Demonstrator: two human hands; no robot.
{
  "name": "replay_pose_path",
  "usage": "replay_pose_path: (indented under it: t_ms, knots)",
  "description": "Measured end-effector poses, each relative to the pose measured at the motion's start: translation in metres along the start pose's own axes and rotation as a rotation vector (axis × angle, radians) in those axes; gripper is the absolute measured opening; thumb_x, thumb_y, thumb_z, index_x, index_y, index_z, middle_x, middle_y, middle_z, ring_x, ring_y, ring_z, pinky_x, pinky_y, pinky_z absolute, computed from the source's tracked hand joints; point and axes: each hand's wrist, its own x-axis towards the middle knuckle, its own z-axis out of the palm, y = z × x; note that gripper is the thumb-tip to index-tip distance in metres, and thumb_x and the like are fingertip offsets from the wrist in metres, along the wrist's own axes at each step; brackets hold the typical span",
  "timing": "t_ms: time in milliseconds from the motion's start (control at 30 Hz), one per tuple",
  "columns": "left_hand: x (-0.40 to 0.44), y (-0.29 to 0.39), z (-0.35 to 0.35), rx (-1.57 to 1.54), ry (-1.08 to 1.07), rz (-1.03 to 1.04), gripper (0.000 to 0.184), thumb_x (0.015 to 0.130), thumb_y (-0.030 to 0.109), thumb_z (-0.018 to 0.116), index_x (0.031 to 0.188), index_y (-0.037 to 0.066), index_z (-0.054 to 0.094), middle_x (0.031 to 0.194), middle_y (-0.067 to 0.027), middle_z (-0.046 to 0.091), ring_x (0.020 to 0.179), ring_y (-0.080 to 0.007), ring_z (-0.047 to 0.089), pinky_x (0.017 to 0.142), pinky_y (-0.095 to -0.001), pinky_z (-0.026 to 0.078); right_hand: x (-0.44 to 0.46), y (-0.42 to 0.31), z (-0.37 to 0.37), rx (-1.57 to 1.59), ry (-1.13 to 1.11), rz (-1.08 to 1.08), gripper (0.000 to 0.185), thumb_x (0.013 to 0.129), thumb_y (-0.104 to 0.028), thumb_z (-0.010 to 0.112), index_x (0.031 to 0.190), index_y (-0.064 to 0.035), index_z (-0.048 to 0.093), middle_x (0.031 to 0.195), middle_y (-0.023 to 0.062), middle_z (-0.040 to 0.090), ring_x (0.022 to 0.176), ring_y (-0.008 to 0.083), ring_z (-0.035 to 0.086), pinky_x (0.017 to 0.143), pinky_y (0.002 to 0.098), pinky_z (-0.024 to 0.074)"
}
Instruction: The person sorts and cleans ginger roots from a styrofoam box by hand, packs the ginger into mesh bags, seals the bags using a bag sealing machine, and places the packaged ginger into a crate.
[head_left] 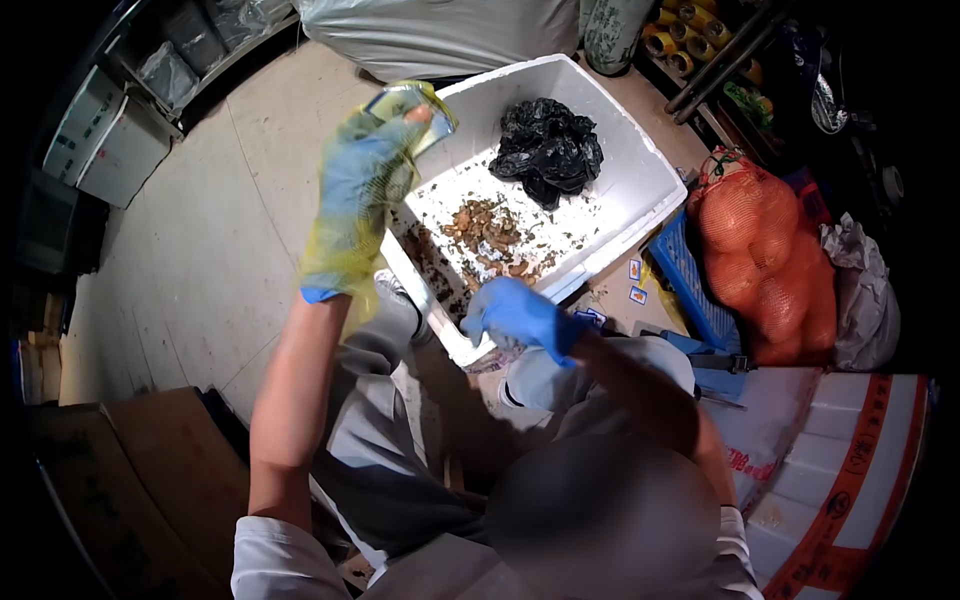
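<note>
My left hand (365, 180), in a blue glove, is raised over the left side of a white foam box (630, 215). A yellow mesh bag (345, 235) covers this hand and wrist; the fingers are closed at the bag's top end, around a flat, shiny part I cannot make out. Low at the box's near corner is my right hand (520, 318), also gloved in blue, its fingers curled and pointing down; what they hold, if anything, is hidden. Brown knobbly pieces (485, 225) and dark crumbs lie on the box floor, beside a crumpled black plastic bag (547, 150).
Right of the box stand a blue crate (690, 280) and orange net sacks (765, 260) filled with round things. Small printed cards (637, 295) lie on the floor. A large silver-grey sack (440, 35) is behind the box; cartons (835, 480) stand at lower right.
</note>
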Motion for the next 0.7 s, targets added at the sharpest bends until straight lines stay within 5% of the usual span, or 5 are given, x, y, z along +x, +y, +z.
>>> replay_pose_path:
  t_ms: [100,167,233,433,700]
  knots:
    - [0.018,0.017,-0.02,0.099,-0.039,0.132,0.022,0.075,0.011,0.062,0.096,0.006,0.058,0.075,0.0024,0.057,0.059,-0.003,0.048,0.052,-0.0141,0.036,0.034,0.031,-0.068,-0.092,0.216,-0.131,0.009,0.07,-0.003,0.051,0.07,-0.0019,0.06,0.053,0.0052,0.053,0.038,0.0084,0.043,0.035,0.0217,0.0334]
    - [0.028,0.013,-0.024,-0.02,0.066,0.11,0.023,0.076,0.01,0.062,0.097,0.005,0.056,0.081,0.0,0.056,0.066,-0.0063,0.05,0.058,-0.0164,0.04,0.066,0.03,-0.11,-0.427,0.464,0.088,0.013,0.07,-0.01,0.052,0.065,-0.0058,0.064,0.054,0.0075,0.056,0.046,0.0138,0.053,0.048,0.027,0.043]
    - [0.045,-0.014,-0.038,-0.15,0.091,0.046,0.023,0.076,0.01,0.062,0.098,0.005,0.055,0.083,-0.0014,0.055,0.07,-0.0084,0.051,0.062,-0.0182,0.041,0.102,0.055,-0.15,-0.746,0.541,0.086,0.02,0.07,-0.021,0.055,0.074,-0.0029,0.062,0.07,0.0172,0.059,0.068,0.0286,0.058,0.063,0.0366,0.0448]
    - [0.07,-0.101,-0.076,-1.013,0.153,-0.321,0.021,0.078,0.004,0.057,0.098,0.001,0.051,0.088,-0.0065,0.053,0.082,-0.015,0.051,0.082,-0.0276,0.044,0.198,0.126,-0.179,-1.141,0.175,0.31,0.027,0.071,-0.015,0.052,0.092,-0.0001,0.06,0.093,0.0187,0.059,0.087,0.0313,0.057,0.075,0.0368,0.0461]
    - [0.071,-0.17,-0.065,-0.867,0.032,-0.376,0.037,0.08,0.028,0.055,0.107,0.006,0.046,0.102,-0.0088,0.05,0.098,-0.0232,0.047,0.088,-0.0475,0.04,0.274,0.217,-0.145,-1.228,-0.092,0.295,0.029,0.067,-0.015,0.059,0.093,-0.005,0.062,0.096,0.0134,0.059,0.086,0.0271,0.059,0.072,0.0353,0.0484]
